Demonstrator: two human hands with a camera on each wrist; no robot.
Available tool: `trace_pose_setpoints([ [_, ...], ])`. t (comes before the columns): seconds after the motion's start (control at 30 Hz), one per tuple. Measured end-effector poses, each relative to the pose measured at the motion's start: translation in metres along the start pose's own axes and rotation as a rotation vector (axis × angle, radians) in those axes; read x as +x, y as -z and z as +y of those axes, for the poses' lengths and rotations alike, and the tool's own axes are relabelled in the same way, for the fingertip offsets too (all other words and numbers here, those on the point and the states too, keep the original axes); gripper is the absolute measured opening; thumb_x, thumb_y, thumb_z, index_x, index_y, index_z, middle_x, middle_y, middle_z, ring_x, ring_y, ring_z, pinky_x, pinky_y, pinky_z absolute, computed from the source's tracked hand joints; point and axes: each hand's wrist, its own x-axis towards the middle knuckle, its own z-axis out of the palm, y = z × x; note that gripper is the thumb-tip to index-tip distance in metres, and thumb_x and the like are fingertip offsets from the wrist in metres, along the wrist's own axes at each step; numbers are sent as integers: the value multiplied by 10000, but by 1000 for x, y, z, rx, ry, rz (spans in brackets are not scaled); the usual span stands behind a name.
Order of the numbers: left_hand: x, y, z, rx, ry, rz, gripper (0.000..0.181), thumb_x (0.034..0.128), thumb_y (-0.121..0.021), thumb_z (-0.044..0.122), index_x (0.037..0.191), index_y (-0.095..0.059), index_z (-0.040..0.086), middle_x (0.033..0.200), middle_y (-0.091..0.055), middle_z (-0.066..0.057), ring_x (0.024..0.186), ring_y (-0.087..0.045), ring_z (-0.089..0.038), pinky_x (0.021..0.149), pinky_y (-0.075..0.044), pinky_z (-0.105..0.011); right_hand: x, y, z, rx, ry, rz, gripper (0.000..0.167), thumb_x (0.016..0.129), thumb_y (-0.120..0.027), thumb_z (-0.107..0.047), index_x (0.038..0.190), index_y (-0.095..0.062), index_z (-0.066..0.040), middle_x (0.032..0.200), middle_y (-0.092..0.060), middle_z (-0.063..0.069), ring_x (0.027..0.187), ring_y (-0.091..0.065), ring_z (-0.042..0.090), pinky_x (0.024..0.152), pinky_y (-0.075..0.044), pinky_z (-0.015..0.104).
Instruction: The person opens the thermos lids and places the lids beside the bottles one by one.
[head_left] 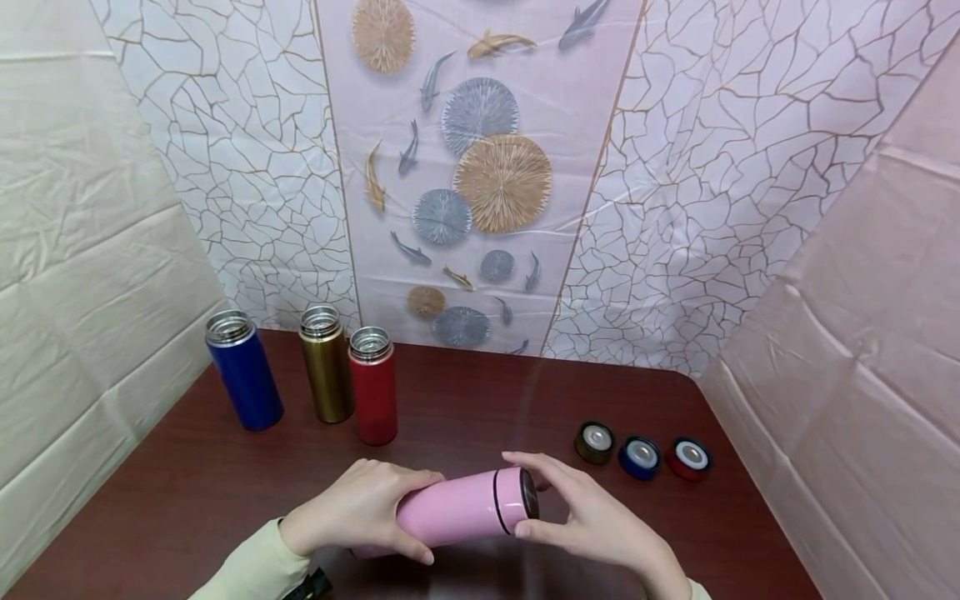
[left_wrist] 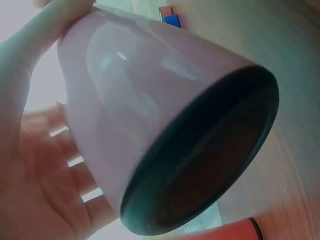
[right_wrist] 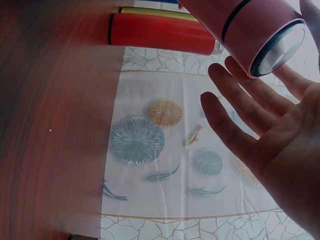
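Observation:
Near the front of the table, my left hand grips the body of a pink vacuum flask, which is tilted with its lid toward the right. Its dark base faces the left wrist camera. The lid is on, set off by a black ring. Around that lid end my right hand spreads its thumb and fingers. In the right wrist view the right fingers are extended beside the lid, not wrapped round it; whether they touch it is hard to tell.
Uncapped blue, gold and red flasks stand upright at the back left. Three lids, gold, blue and red, lie upside down at the right. A patterned cloth hangs behind the table.

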Motion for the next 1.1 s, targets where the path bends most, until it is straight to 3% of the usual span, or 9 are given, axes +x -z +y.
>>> trace_pose_setpoints([
  [0.3,0,-3,-2,5,9,-21,717,691,-799,687,1271,-666,288,1070,-714,151,830,-637,10,632,-475,-263,-1,0,0,70,-70,-36,620,904,-744,-437,1459,-476,-366,1341,-566,-112,1037,-595,76,847,-526,305],
  [0.4,1,-3,-2,7,12,-27,716,691,-802,681,1276,-662,294,1070,-712,151,832,-634,8,625,-466,-261,-2,0,0,94,-40,-39,613,904,-751,-415,1454,-496,-319,1327,-570,-108,1047,-596,83,862,-527,314],
  [0.7,-1,1,-1,-9,33,-36,726,688,-797,693,1278,-663,292,1070,-710,153,831,-627,16,630,-467,-262,3,2,0,87,167,-27,652,893,-790,-257,1463,-484,-173,1421,-532,-4,1258,-523,142,965,-485,347],
  [0.8,-1,2,0,-12,35,-35,727,695,-773,725,1272,-665,296,1068,-708,159,832,-625,23,631,-467,-261,3,3,1,82,175,-23,684,881,-802,-223,1474,-469,-145,1438,-522,12,1286,-509,153,997,-462,322],
  [0.9,-1,3,1,-11,27,-27,727,701,-756,742,1267,-669,294,1065,-708,160,833,-627,23,634,-471,-259,1,3,1,82,140,-22,716,867,-816,-220,1486,-457,-189,1446,-515,-17,1295,-503,143,1020,-443,308],
  [1.03,-2,2,2,-3,1,-5,718,699,-766,730,1263,-670,295,1059,-711,160,831,-633,15,632,-475,-257,0,3,0,65,100,-23,767,849,-833,-279,1503,-435,-246,1450,-507,-42,1272,-515,119,1022,-440,313],
  [1.1,-2,2,2,4,-13,8,715,698,-774,719,1266,-666,299,1058,-711,163,833,-637,12,634,-477,-255,0,3,1,68,113,-27,779,851,-828,-306,1512,-425,-225,1456,-505,-12,1252,-529,129,1016,-442,313],
])
